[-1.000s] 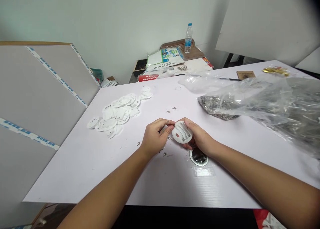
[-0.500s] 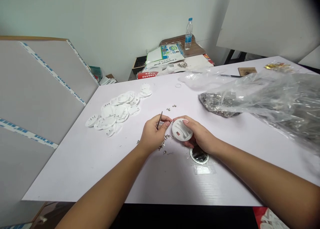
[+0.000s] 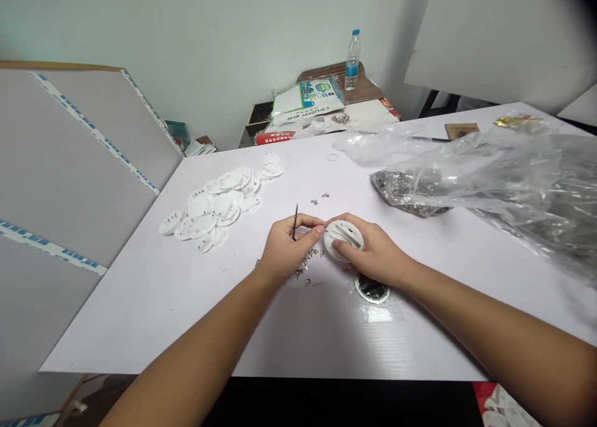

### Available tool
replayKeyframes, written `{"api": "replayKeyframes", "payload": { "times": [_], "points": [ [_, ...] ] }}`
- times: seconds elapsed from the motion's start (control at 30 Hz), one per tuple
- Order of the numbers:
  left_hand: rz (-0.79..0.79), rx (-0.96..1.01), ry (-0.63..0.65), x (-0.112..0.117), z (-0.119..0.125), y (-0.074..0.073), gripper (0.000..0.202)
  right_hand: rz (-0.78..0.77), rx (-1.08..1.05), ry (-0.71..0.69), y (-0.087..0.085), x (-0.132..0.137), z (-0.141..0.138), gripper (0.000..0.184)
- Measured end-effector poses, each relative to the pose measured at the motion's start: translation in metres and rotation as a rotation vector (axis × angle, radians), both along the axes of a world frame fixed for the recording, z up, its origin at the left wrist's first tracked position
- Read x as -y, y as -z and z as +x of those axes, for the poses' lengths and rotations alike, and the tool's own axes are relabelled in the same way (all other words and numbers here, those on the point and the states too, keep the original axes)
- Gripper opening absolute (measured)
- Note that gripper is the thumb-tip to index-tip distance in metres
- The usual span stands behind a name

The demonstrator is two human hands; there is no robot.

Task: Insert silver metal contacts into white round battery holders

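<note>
My right hand (image 3: 373, 253) grips a round white plastic disc (image 3: 342, 237) with moulded slots, thumb pressed across its face, just above the white table (image 3: 140, 303). My left hand (image 3: 286, 250) is closed in a pinch on a thin dark metal tool (image 3: 295, 220) whose upper end sticks up past the knuckles. The pinched fingertips touch the disc's left edge. Small metal pieces (image 3: 308, 266) lie scattered on the table under and between the hands. A dark round part with a white rim (image 3: 372, 288) rests on the table just below my right wrist.
A heap of several white discs (image 3: 219, 206) lies to the left. A clear plastic bag of metal parts (image 3: 471, 175) spreads across the right. Grey boards (image 3: 69, 184) lean at the left. A water bottle (image 3: 352, 60) and packages (image 3: 308, 104) sit behind the table.
The right hand turned the disc, so the thumb now lies across its face. The left hand's thin tool swung up from hidden to standing upright. Both hands stayed in place.
</note>
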State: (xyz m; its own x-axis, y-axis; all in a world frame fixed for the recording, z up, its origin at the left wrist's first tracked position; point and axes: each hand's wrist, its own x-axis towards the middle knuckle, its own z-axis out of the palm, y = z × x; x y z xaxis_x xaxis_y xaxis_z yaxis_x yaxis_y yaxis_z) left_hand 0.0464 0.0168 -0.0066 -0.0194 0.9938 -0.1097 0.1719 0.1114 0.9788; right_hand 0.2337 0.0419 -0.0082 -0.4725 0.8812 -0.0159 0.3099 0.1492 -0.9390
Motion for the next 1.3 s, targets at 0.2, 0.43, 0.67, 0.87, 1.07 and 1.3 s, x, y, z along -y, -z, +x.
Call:
{"api": "replayKeyframes", "payload": {
  "times": [0.2, 0.43, 0.67, 0.87, 1.07, 1.3],
  "points": [
    [0.057, -0.108, -0.013, 0.002, -0.003, -0.001, 0.026, 0.025, 0.012, -0.043, -0.002, 0.001, 0.002, 0.025],
    [0.203, -0.192, -0.051, 0.006, 0.002, -0.005, 0.017, -0.019, -0.085, -0.097, 0.001, 0.000, 0.002, 0.035],
    [0.328, -0.231, -0.058, 0.012, 0.004, -0.011, 0.012, -0.284, -0.250, -0.089, 0.003, 0.000, 0.001, 0.043],
    [0.450, -0.336, -0.039, 0.016, 0.004, -0.013, 0.010, -0.110, -0.203, -0.099, 0.004, 0.000, 0.002, 0.042],
    [0.618, -0.360, 0.012, 0.015, 0.006, -0.005, 0.003, 0.184, -0.056, -0.121, 0.004, 0.004, 0.006, 0.038],
    [0.723, -0.353, 0.042, 0.012, 0.008, 0.003, 0.008, 0.300, 0.023, -0.142, 0.001, 0.008, 0.005, 0.040]
  ]
}}
